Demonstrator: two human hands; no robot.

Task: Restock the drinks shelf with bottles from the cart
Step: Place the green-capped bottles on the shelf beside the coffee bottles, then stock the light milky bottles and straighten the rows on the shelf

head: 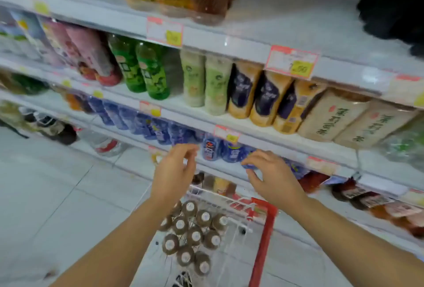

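Note:
A wire cart (pixel 263 229) with a red frame stands below my arms, holding several brown bottles with white caps (pixel 195 236). Both hands hover in front of the shelf of blue-labelled bottles (pixel 211 149). My left hand (pixel 174 172) is open, fingers curled and apart, holding nothing. My right hand (pixel 268 172) is also open, its fingertips close to a blue bottle (pixel 249 162) at the shelf's front edge; whether they touch is unclear. The frame is blurred.
White shelves (pixel 252 126) run from left to upper right, with green, pale green, orange-and-navy and beige bottles above and dark bottles (pixel 367 197) lower right. Price tags (pixel 291 62) hang on shelf edges. Pale floor tiles (pixel 57 195) spread to the left.

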